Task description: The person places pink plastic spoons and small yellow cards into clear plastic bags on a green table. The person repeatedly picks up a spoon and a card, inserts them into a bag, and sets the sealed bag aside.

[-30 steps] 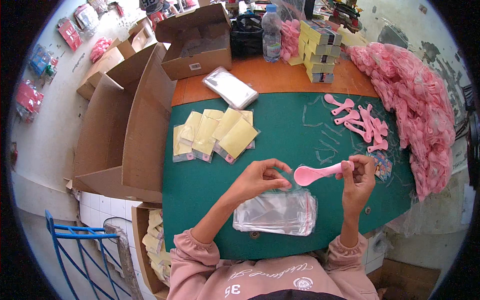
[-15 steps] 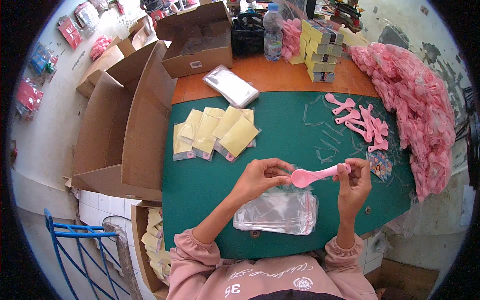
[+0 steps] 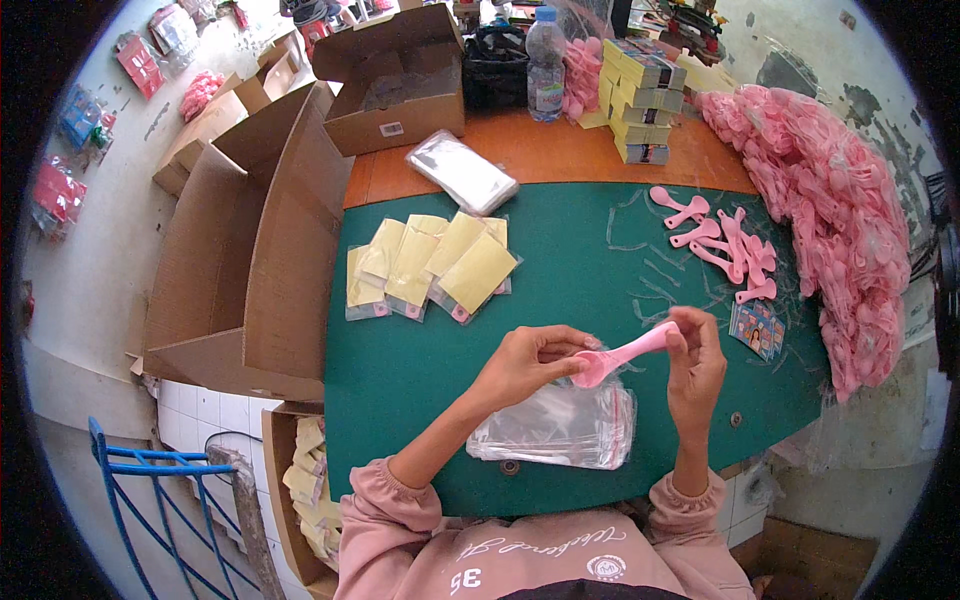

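A pink plastic spoon (image 3: 622, 355) is held tilted above the table, its bowl to the left and its handle rising to the right. My left hand (image 3: 530, 365) pinches the edge of the bowl, with a bit of clear film by the fingertips. At the handle's end, the thumb and fingers of my right hand (image 3: 697, 368) are closed. Below the spoon lies a stack of clear plastic bags (image 3: 550, 430). Loose pink spoons (image 3: 740, 250) are heaped at the right, beside a few small printed cards (image 3: 757, 330).
Bagged yellow cards (image 3: 480, 275) fan out on the green tabletop (image 3: 400, 420). Behind them lie more clear bags (image 3: 462, 172). Open cardboard boxes (image 3: 285, 250) stand at the left. At the back are a water bottle (image 3: 545, 70), card stacks (image 3: 640, 100) and a big bag of pink spoons (image 3: 820, 220).
The spoon has moved slightly left and tilts more steeply, with its bowl lower. My right hand has shifted left, and my left thumb now rests on the bowl.
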Demonstrator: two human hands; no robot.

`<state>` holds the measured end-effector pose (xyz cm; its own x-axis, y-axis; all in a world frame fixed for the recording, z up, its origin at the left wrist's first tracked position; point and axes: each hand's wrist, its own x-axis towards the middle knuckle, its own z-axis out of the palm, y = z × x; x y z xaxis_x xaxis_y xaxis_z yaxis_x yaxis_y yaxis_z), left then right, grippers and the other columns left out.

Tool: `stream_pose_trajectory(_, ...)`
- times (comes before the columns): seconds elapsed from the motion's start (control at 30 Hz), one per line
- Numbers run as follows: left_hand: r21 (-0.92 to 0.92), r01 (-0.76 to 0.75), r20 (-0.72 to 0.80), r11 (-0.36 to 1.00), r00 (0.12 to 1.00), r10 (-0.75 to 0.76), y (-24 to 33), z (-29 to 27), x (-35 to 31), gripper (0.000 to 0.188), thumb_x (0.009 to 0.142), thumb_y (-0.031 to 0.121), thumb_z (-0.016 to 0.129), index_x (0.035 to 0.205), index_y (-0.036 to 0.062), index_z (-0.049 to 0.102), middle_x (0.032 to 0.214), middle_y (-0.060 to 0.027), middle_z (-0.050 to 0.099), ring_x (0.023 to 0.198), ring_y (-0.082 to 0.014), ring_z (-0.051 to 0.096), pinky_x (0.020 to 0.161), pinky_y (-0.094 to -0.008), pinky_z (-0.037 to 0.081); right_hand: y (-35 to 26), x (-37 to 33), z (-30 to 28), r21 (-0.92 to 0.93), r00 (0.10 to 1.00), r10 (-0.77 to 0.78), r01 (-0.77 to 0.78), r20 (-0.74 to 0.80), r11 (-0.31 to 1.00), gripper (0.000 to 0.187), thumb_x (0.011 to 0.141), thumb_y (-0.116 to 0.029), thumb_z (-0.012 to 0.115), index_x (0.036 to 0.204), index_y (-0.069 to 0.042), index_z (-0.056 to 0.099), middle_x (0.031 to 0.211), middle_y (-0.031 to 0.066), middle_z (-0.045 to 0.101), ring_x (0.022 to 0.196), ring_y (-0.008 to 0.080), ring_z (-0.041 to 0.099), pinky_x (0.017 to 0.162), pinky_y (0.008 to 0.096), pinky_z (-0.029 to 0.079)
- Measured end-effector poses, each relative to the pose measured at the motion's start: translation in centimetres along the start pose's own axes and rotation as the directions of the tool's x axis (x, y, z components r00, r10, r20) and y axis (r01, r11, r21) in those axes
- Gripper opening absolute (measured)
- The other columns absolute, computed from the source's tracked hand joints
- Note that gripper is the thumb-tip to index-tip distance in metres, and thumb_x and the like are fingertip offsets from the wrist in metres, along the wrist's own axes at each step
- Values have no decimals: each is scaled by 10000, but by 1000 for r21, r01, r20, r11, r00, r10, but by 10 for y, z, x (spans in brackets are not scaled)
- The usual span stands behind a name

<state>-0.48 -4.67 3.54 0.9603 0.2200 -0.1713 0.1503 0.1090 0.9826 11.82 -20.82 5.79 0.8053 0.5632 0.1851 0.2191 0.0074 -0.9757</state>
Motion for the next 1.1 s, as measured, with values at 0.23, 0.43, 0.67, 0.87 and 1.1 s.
stream_pose_trajectory(0.23, -25, -85, -60, 996, 995, 83, -7, -5, 1, 281, 788, 113, 621, 1039, -7, 586, 930, -94, 634, 847, -124, 605, 742, -241, 488, -14, -5, -7, -438, 804, -508, 594, 309, 674, 361, 634, -153, 732, 955, -70, 589, 944, 88, 523, 819, 206, 534, 643, 309, 449)
stream_pose_trajectory(0.43, -16, -60, -58, 998, 997, 59, -6, -5, 1, 280, 788, 111, 621, 1036, -15, 586, 931, -101, 634, 857, -132, 604, 750, -247, 490, -7, -2, -5, -419, 780, -486, 624, 395, 660, 251, 612, -66, 720, 846, -61, 630, 797, 56, 597, 705, 183, 559, 588, 295, 443)
stream_pose_trajectory(0.67, -8, -78, -71, 997, 995, 77, -1, -14, 1, 265, 795, 101, 612, 1031, -15, 585, 952, -99, 628, 864, -126, 602, 759, -245, 489, 0, 97, -83, -196, 876, -84, 199, 475, 960, 161, 749, -130, 609, 839, 3, 626, 801, 112, 622, 725, 200, 584, 655, 292, 452)
stream_pose_trajectory(0.87, 63, -91, -135, 994, 986, 99, 7, -17, 6, 266, 795, 104, 612, 1026, -24, 581, 945, -95, 626, 867, -125, 601, 770, -236, 485, 22, 114, -85, -694, 944, -131, 313, 303, 648, 369, 866, -144, 482, 1195, 10, 419, 1039, 137, 518, 840, 185, 570, 720, 310, 477)
stream_pose_trajectory(1.1, 55, -39, -133, 998, 990, 46, 1, -22, 13, 265, 802, 114, 606, 1026, -24, 578, 945, -96, 626, 870, -131, 603, 762, -240, 485, -14, 75, -1, -27, 849, 62, -56, 525, 998, 102, 838, -68, 534, 877, 21, 564, 699, 29, 573, 634, 75, 559, 544, 207, 451)
